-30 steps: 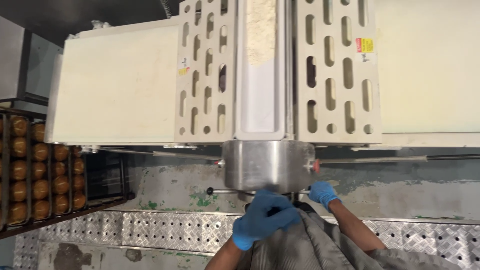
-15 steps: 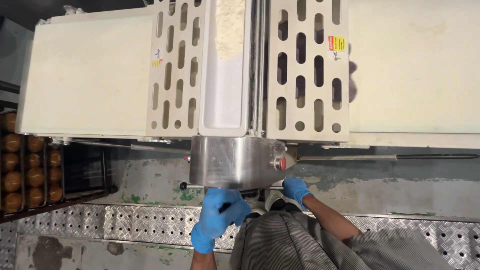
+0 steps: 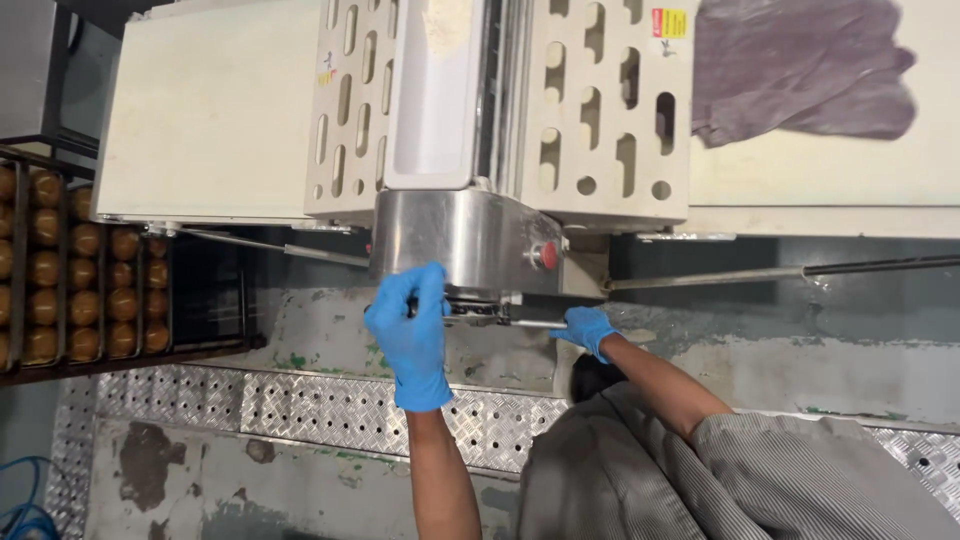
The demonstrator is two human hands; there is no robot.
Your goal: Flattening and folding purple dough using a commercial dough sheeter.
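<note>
Slim metal lever bar [image 3: 500,320] runs crosswise under the brushed steel housing [image 3: 460,240] of the cream-coloured dough sheeter [image 3: 600,100], its long axis lying left to right between the two hands. Both hands wear blue gloves. The left hand [image 3: 412,330] is curled round the bar's dark left end, just below the housing's lower left corner, fingers wrapped and closed on it. The right hand [image 3: 585,328] sits at the bar's opposite end, fingers folded over the tip; whether it truly clamps the bar or only rests against it I cannot tell. The hands are set apart along the bar, one at each end, with the left one nearer the housing and slightly higher in the head view. A red round button [image 3: 548,255] sits on the housing face, above the bar and between the hands, closer to the right one. A dark purplish sheet of dough [image 3: 800,70] lies on the sheeter's right belt, well apart from both hands. A rack of browned round buns [image 3: 60,270] stands off to the left, and ridged metal floor plate [image 3: 250,400] lies beneath the forearms.
</note>
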